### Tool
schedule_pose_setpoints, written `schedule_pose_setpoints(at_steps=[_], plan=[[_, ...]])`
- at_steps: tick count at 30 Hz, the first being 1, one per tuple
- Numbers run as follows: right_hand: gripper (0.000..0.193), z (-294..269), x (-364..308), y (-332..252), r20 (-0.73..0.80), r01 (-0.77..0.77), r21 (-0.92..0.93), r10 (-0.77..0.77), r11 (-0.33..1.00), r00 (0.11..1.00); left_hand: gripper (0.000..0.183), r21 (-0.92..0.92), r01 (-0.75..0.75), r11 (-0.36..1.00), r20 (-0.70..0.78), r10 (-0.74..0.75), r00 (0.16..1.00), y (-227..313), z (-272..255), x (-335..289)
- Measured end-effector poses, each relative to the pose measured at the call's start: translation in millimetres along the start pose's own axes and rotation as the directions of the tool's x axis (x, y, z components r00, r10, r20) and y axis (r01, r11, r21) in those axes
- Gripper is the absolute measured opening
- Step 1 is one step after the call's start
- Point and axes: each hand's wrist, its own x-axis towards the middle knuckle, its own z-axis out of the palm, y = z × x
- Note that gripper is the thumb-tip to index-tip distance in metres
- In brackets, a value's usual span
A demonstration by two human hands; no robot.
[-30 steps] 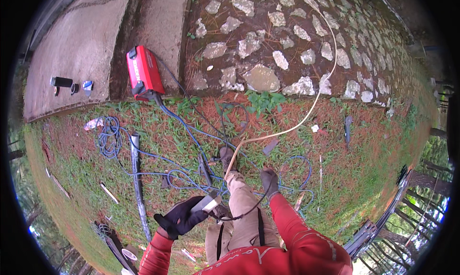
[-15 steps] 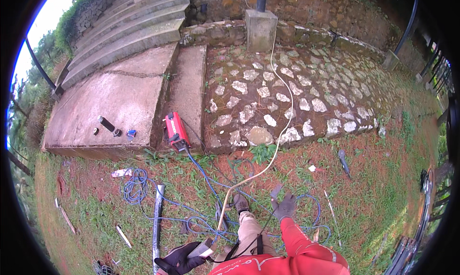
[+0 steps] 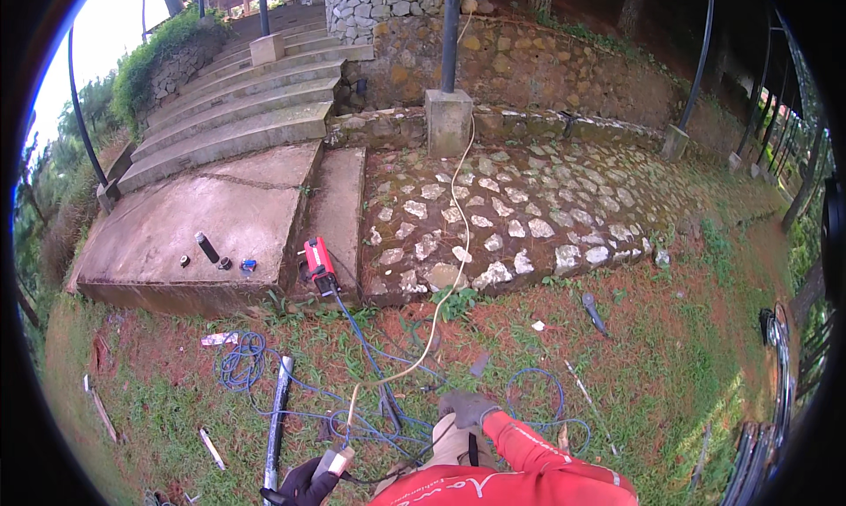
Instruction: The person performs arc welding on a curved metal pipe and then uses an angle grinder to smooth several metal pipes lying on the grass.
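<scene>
Noting placements from the left: concrete slab point(image 3: 132, 250) carries a black cylinder point(image 3: 207, 248) and a few small pieces, probably there because it is flat and off the damp-looking ground. Blue cable point(image 3: 242, 365) lies in loose loops on the grass, its slack likely leaving it free to reach. Dark tube point(image 3: 278, 409) lies lengthwise near the left hand. Left hand point(image 3: 304, 486), dark-gloved, has its grip closed around a pale box point(image 3: 340, 460) from below and the left; this hold presumably leaves the cord ends clear. Red machine point(image 3: 320, 261) sits uphill at the slab's step, perhaps for firm footing, with the blue cable running down from its front. Right hand point(image 3: 470, 409), grey-gloved, is in front of the knee, fingers toward the left; cannot tell whether its grip is wide, narrow or on the black cord. Farther right, a grey hand tool point(image 3: 594, 314) rests on the grass, well apart from both hands

Appearance, same order: the box, at the lower edge left of the legs, is small and block-shaped, greyish on its left face, whiter on its right; finer detail too small to read. A cream cable point(image 3: 353, 400) rises above it, bends, then climbs the stone slope toward the post. A thin black cord point(image 3: 366, 481) trails rightward beside the red clothing
</scene>
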Motion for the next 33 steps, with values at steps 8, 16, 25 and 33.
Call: schedule_pose_setpoints(at_steps=[8, 16, 25, 33], plan=[[0.041, -15, -78, 1, 0.111, 0.000, 0.313, -0.036, 0.950, 0.993, 0.078, -0.685, -0.067, 0.725, -0.197, -0.096, 0.976, -35, 62, -20], [0.039, 137, -168, 198, -0.128, -0.420, -0.029, 0.413, 0.907, 0.902, 0.084, -0.602, -0.398, 0.692, -0.508, 0.052, 0.860, 65, 134, -19], [0.022, 196, -325, 413, -0.396, -0.396, 0.238, 0.461, 0.887, 0.794, 0.071, -0.725, -0.554, 0.408, -0.260, 0.583, 0.770, 88, 181, 30], [0.028, 71, -337, 375, -0.497, -0.203, 0.349, 0.364, 0.915, 0.787, 0.081, -0.736, -0.327, 0.593, -0.247, 0.215, 0.945, 113, 407, 77]])
